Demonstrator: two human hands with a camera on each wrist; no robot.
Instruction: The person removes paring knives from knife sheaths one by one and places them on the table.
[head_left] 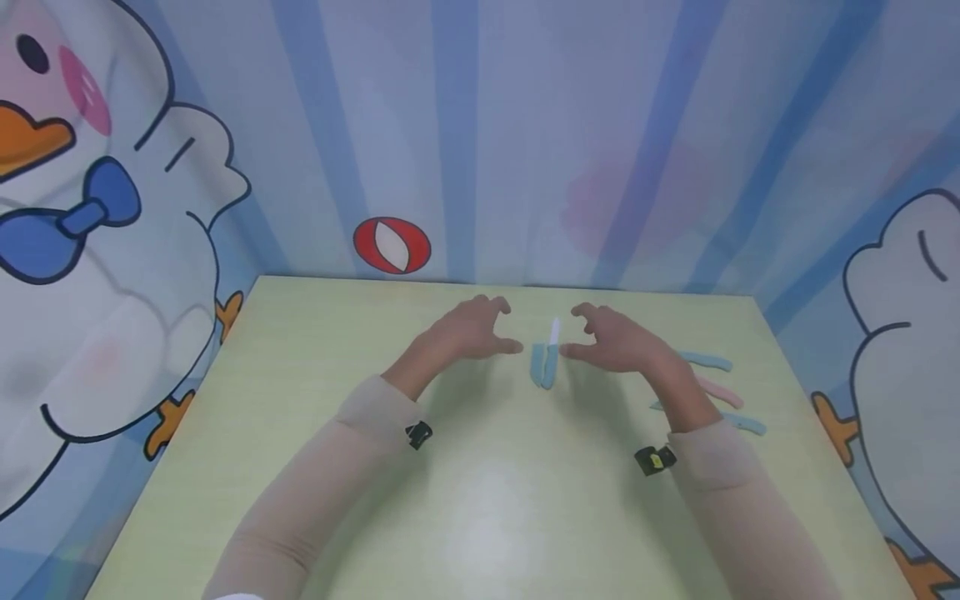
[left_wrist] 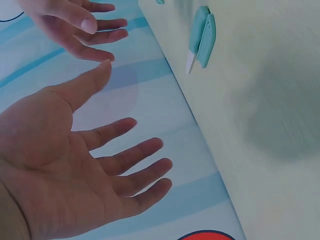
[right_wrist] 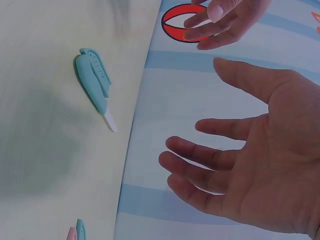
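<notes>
Hovering bare hands (head_left: 468,329) (head_left: 618,337), slim white-bladed teal knife (right_wrist: 91,82)

On my head feed I see a long left sleeve (head_left: 300,500) in pale pinkish beige, creased across the forearm, and a right sleeve (head_left: 757,525) of the same colour. Each ends in a broad, plain band, the left cuff (head_left: 378,408) and the right cuff (head_left: 712,458). I make out a small black left unit (head_left: 419,434) by one and a black right unit (head_left: 655,460), marked with yellow, by the other. Both hands are bare.
</notes>
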